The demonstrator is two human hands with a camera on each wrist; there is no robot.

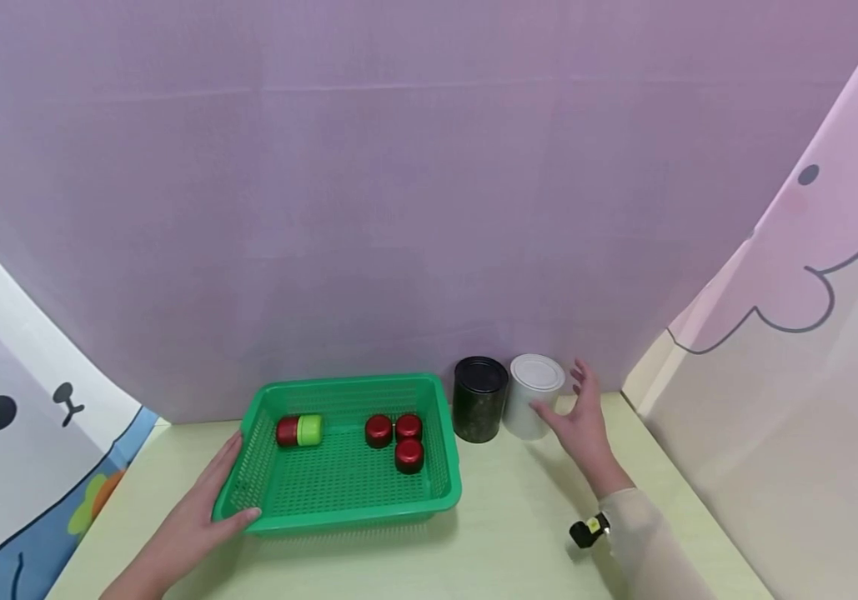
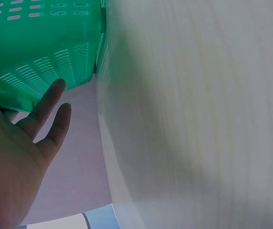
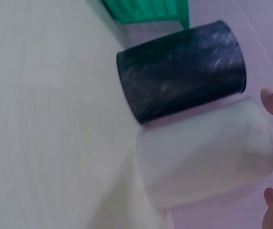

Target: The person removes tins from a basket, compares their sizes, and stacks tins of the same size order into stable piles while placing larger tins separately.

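A green perforated plastic basket (image 1: 338, 521) rests on the table. My left hand (image 1: 192, 512) touches its left end, thumb at the front rim and fingers stretched along the left side. The left wrist view shows two of those fingers spread apart beside the basket wall (image 2: 41, 28). Three small, round, glossy red pieces (image 1: 408, 455) and a cylindrical red-and-lime-green piece (image 1: 298, 431) on its side lie inside the basket. Next to a white lidded can (image 1: 535, 375), my right hand (image 1: 584, 429) has its thumb and fingers spread. A black lidded can (image 1: 479, 400) stands left of the white one.
The light wood table (image 1: 504, 517) ends against a lilac cloth backdrop (image 1: 429, 208). Patterned cloths hang on the left (image 1: 31, 417) and right (image 1: 796, 333). A small black device (image 1: 589, 531) sits at my right wrist. The cans stand close to the basket's right end.
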